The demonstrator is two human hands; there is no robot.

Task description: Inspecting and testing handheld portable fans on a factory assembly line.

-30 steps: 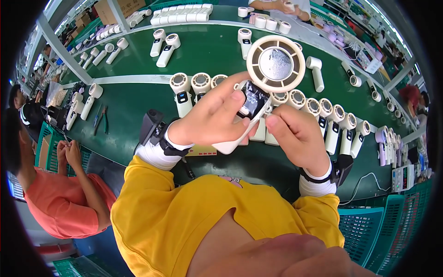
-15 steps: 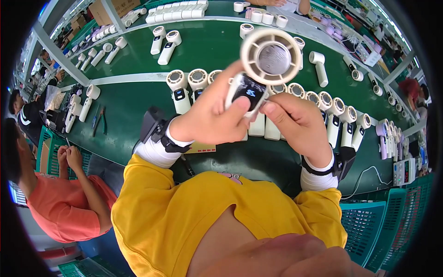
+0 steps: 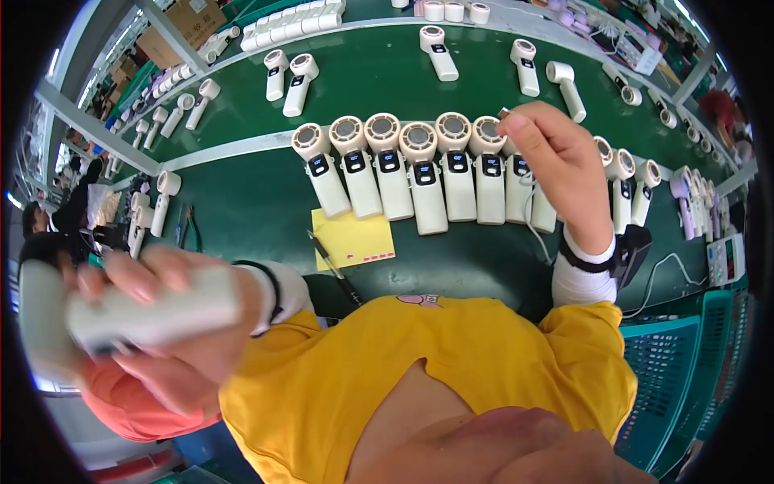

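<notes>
At the lower left my left hand [image 3: 201, 359] is closed round a cream handheld fan [image 3: 161, 306], both smeared by motion and in front of the co-worker. Raised over the right part of the bench, my right hand [image 3: 568, 165] pinches the small metal-tipped plug [image 3: 504, 114] of a white cable [image 3: 530, 211]. That cable hangs down below the hand across the fans. Several cream fans [image 3: 427, 202] lie side by side on the bench in front of me, most with lit dark displays. My right hand hides part of the row.
A yellow paper [image 3: 367, 234] with a black pen [image 3: 337, 268] lies before the row. Pliers [image 3: 192, 230] and more fans lie at left. Beyond a pale rail lie other fans [image 3: 439, 60]. A person in red [image 3: 137, 403] is close at left; a teal crate [image 3: 657, 371] stands at right.
The fan has swung in my left hand from the centre to the lower left. My right hand has moved right and up, apart from the fan, with the plug now showing.
</notes>
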